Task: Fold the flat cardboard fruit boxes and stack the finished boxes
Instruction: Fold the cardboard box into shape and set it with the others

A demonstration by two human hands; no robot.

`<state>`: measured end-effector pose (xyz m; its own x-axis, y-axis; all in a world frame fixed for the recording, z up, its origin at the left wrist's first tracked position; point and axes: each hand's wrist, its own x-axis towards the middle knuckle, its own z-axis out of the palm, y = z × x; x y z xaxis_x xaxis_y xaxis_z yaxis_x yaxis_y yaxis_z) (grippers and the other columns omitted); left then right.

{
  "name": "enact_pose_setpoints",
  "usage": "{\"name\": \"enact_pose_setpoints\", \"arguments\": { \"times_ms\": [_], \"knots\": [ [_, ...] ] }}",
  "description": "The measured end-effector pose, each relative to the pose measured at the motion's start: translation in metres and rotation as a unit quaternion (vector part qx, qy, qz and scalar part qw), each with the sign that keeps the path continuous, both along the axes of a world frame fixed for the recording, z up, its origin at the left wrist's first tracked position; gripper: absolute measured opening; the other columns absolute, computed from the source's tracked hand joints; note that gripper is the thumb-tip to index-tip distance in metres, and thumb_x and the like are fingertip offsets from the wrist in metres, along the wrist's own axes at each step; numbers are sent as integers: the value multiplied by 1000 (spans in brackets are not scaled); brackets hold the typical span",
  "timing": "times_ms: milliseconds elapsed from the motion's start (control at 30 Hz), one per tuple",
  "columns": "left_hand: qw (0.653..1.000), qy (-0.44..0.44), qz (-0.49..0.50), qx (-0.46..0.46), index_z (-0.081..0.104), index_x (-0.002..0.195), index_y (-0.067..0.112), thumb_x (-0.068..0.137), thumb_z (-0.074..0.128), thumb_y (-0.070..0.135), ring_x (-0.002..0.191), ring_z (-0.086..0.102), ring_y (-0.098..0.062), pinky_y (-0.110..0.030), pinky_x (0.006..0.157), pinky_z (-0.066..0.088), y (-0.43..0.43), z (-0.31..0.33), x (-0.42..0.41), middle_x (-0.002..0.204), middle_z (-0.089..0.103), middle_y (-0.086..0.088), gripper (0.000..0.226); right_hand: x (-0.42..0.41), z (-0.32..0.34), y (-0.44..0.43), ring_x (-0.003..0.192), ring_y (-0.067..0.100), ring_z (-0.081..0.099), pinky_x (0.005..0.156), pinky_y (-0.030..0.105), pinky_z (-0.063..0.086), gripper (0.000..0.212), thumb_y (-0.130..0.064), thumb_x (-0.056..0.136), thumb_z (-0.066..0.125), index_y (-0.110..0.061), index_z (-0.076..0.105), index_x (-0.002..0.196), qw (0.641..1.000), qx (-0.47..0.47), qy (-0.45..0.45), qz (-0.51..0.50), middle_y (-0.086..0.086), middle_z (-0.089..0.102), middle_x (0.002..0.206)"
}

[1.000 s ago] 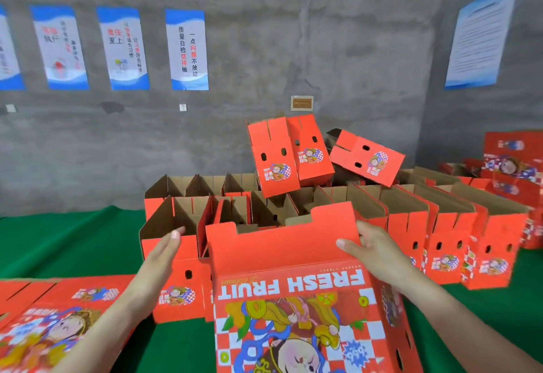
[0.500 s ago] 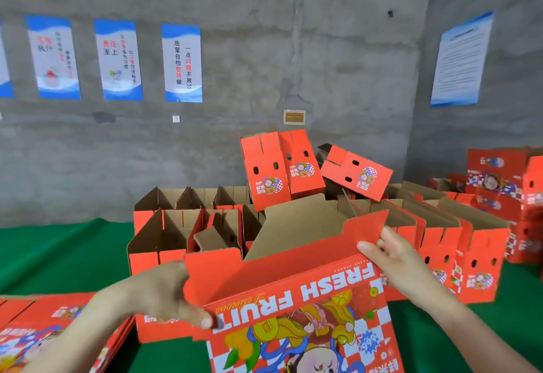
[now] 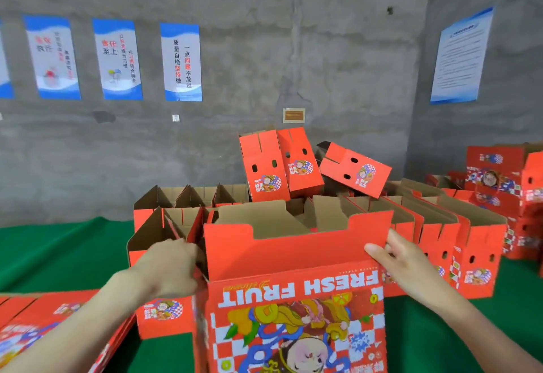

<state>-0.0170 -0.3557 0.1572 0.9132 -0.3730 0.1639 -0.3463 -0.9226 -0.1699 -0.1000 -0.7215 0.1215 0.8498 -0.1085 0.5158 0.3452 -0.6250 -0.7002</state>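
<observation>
I hold a red fruit box (image 3: 293, 299) printed FRESH FRUIT upright in front of me, opened into a tube with its brown inside showing. My left hand (image 3: 170, 267) grips its left side wall, fingers tucked behind the edge. My right hand (image 3: 396, 258) pinches the right end of the front top flap. Behind it stand rows of folded open boxes (image 3: 458, 240). Three more boxes (image 3: 296, 164) lie tipped on top of those rows. A pile of flat boxes (image 3: 44, 331) lies at the lower left.
A green cloth (image 3: 58, 255) covers the work surface. More red boxes (image 3: 499, 184) are stacked at the far right. A grey concrete wall with blue and white posters (image 3: 180, 61) runs close behind the boxes.
The box has swung from tilted to upright and opened up. My left hand moved from the flap's lower left corner to the left side wall. My right hand stays at the flap's right end.
</observation>
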Motion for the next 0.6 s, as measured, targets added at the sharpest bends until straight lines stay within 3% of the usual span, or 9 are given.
{"name": "enact_pose_setpoints", "arguments": {
  "times_ms": [67, 133, 233, 333, 500, 600],
  "knots": [
    [1000, -25, -4, -15, 68, 97, 27, 67, 51, 45, 92, 66, -20, -25, 71, 50, 1, 0, -1, 97, 71, 4, 39, -1, -3, 5, 54, -12, 56, 51, 3, 39, 17, -27, 96, 51, -30, 45, 81, 999, -32, 20, -6, -35, 57, 59],
    [998, -49, 8, -24, 68, 95, 27, 66, 49, 45, 90, 67, -21, -25, 70, 51, 6, -9, 0, 94, 72, 4, 40, 0, -8, 8, 55, -13, 54, 54, 4, 39, 21, -33, 97, 47, -24, 44, 78, 999, -44, 23, -13, -38, 54, 59],
    [996, -73, 14, -48, 68, 90, 27, 63, 45, 45, 88, 66, -22, -26, 66, 49, 12, -19, -8, 91, 71, 3, 40, 3, -25, 17, 48, -5, 51, 53, 7, 38, 41, -48, 89, 37, -16, 41, 63, 999, -6, -11, -51, -24, 53, 50],
    [994, -64, 15, -87, 68, 92, 26, 64, 48, 38, 87, 66, -23, -28, 67, 52, 18, -28, -12, 93, 70, 2, 37, 2, -39, 26, 41, 3, 44, 46, 14, 35, 50, -51, 85, 42, -11, 41, 55, 995, 57, -35, -71, -8, 49, 44],
    [984, 45, 41, -169, 71, 96, 18, 70, 53, 16, 90, 66, -26, -32, 76, 53, 23, -44, -18, 97, 72, -6, 32, 13, -66, 34, 35, 6, 27, 43, 19, 21, 60, -29, 90, 63, -20, 26, 42, 995, 73, 11, -70, -8, 30, 36],
    [970, 54, 0, -235, 73, 95, 19, 71, 53, 5, 96, 65, -24, -27, 76, 49, 26, -48, -19, 100, 72, -2, 34, 24, -76, 35, 35, 5, 37, 45, 18, 28, 69, -23, 89, 66, -18, 31, 30, 993, 62, 42, -92, -8, 34, 38]
  ]
}}
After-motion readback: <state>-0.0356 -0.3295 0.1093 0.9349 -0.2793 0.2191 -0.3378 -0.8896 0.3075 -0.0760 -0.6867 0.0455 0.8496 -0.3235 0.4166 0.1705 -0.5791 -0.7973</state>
